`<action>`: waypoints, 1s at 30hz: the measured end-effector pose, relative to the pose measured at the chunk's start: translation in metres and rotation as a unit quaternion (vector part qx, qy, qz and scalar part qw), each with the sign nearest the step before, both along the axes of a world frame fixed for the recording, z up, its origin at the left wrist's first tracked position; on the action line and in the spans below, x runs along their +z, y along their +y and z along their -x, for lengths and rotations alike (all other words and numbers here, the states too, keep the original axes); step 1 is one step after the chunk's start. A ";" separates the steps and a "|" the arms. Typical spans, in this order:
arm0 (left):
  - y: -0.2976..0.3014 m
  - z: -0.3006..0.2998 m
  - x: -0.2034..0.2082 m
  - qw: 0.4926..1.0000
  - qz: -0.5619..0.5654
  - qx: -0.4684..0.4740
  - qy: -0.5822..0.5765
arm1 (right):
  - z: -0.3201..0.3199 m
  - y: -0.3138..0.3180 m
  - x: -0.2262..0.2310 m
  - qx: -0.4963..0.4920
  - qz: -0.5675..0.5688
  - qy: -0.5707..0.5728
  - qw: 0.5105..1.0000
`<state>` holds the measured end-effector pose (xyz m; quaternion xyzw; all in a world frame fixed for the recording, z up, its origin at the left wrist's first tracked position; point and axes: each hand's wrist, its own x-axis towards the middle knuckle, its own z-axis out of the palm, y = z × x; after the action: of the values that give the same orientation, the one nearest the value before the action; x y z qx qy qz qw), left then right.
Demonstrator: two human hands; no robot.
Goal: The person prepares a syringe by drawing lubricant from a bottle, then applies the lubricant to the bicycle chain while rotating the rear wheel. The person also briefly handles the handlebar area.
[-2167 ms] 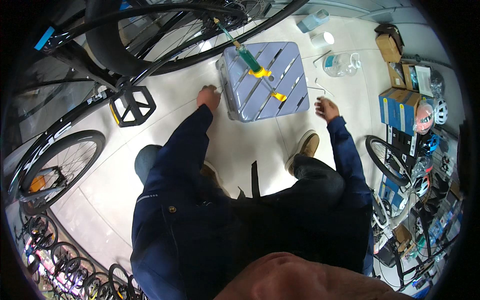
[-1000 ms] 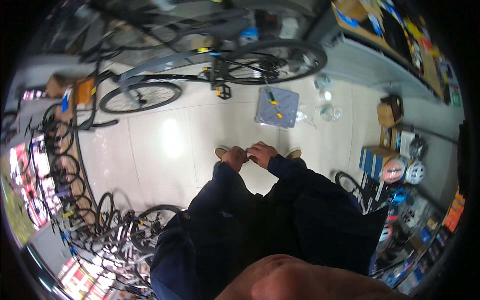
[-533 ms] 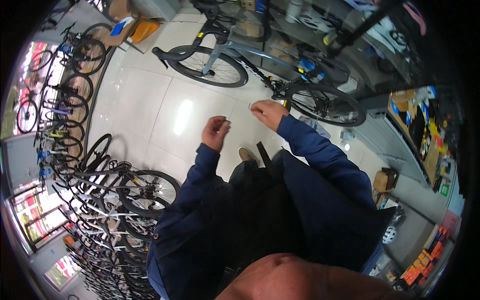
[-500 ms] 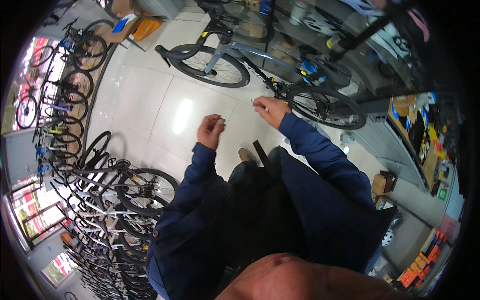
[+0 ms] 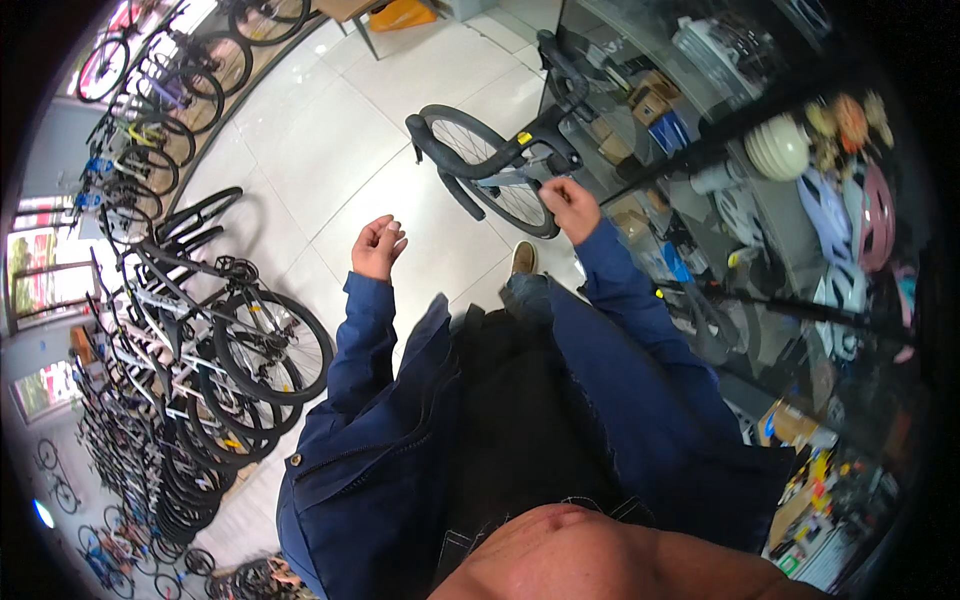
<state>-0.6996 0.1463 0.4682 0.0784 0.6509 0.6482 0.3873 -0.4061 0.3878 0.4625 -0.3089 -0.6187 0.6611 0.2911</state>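
Observation:
My left hand [image 5: 379,247] hangs over the tiled floor with its fingers curled in. Whether anything lies inside them is hidden. My right hand [image 5: 571,210] is closed in a pinch, and a small dark bit shows at its fingertips, too small to name. Just beyond that hand stands a road bike with black drop handlebars [image 5: 478,165] and a spoked front wheel [image 5: 510,200]. The right hand overlaps the wheel's edge in the picture; I cannot tell whether it touches the bike.
Rows of parked bikes [image 5: 270,345] line my left side. A glass display case [image 5: 690,150] with several helmets [image 5: 825,215] runs along my right. Parts and boxes [image 5: 800,480] lie at the lower right. A table [image 5: 345,10] stands at the far end.
My view has turned and moved forward along the display case. The road bike's handlebars now sit close to my right hand. Both hands stay raised and closed.

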 end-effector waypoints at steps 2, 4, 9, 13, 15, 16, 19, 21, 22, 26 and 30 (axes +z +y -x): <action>0.023 0.003 -0.001 1.000 -0.010 0.013 0.001 | 0.042 0.030 0.002 0.043 -0.059 -0.018 0.997; 0.046 0.004 -0.004 1.000 -0.007 0.028 -0.006 | 0.079 0.060 0.004 0.124 -0.083 -0.055 0.987; 0.102 0.010 -0.016 0.999 -0.014 0.032 0.021 | 0.174 0.107 -0.002 0.224 0.006 -0.107 0.969; 0.140 0.023 -0.022 0.994 0.001 0.027 0.107 | 0.233 0.125 -0.007 0.279 0.004 -0.113 0.954; 0.154 0.028 -0.022 0.992 0.011 0.020 0.124 | 0.257 0.129 -0.008 0.323 -0.014 -0.145 0.935; 0.160 0.031 -0.023 0.989 0.025 0.011 0.142 | 0.269 0.130 -0.009 0.348 -0.031 -0.155 0.924; 0.171 0.035 -0.026 0.980 0.051 0.002 0.190 | 0.289 0.138 -0.011 0.421 -0.067 -0.194 0.884; 0.174 0.037 -0.030 0.978 0.071 0.008 0.197 | 0.298 0.145 -0.011 0.469 -0.069 -0.220 0.852; 0.175 0.038 -0.032 0.972 0.082 0.011 0.220 | 0.300 0.149 -0.011 0.487 -0.053 -0.205 0.847; 0.179 0.036 -0.035 0.972 0.055 0.046 0.223 | 0.306 0.154 -0.008 0.519 -0.037 -0.181 0.835; 0.179 0.033 -0.029 0.971 0.081 0.034 0.220 | 0.314 0.159 -0.001 0.545 -0.084 -0.205 0.809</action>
<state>-0.7325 0.3254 0.4397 0.1659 0.7727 0.5729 0.2173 -0.7205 0.5463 0.4614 -0.0236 -0.7836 0.5783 -0.2258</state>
